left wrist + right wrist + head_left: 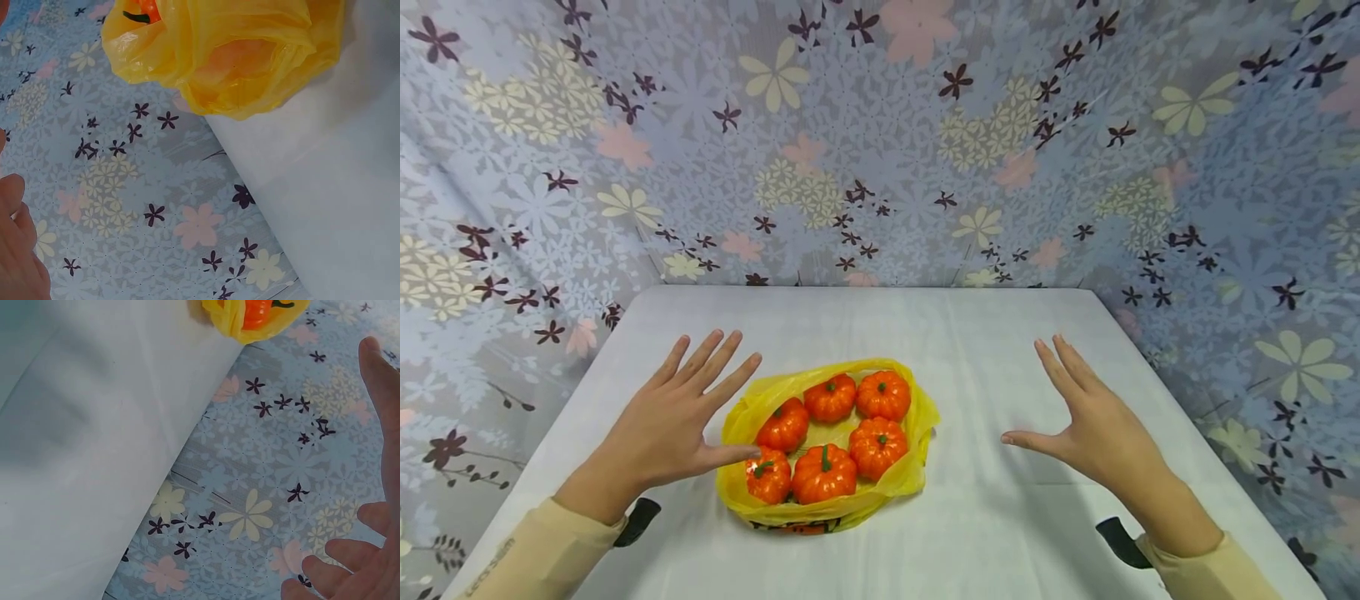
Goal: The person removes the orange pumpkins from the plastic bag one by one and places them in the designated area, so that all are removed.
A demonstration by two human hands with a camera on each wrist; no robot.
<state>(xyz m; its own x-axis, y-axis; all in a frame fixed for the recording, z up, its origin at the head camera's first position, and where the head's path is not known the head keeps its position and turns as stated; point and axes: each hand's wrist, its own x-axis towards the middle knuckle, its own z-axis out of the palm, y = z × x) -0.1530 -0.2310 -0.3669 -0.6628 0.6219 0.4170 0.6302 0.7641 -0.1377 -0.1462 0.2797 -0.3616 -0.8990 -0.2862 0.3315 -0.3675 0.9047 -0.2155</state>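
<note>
A yellow plastic bag [917, 467] with its mouth spread wide stands on the table, left of the middle. Inside it several small shiny orange pumpkins [824, 475] with green stems are set around in a ring. My left hand [662, 425] is raised at the bag's left side with fingers spread, and its thumb overlaps the bag's rim in the head view. Well to the right of the bag, my right hand [1097, 425] hovers with straight fingers and thumb held apart. Neither hand holds anything. The left wrist view shows the bag's crumpled yellow side [250, 62].
A white cloth [985, 358] covers the table. Floral fabric [880, 167] hangs behind the table and along both sides. Dark straps [1123, 543] show at both wrists, beside beige sleeves [1210, 571].
</note>
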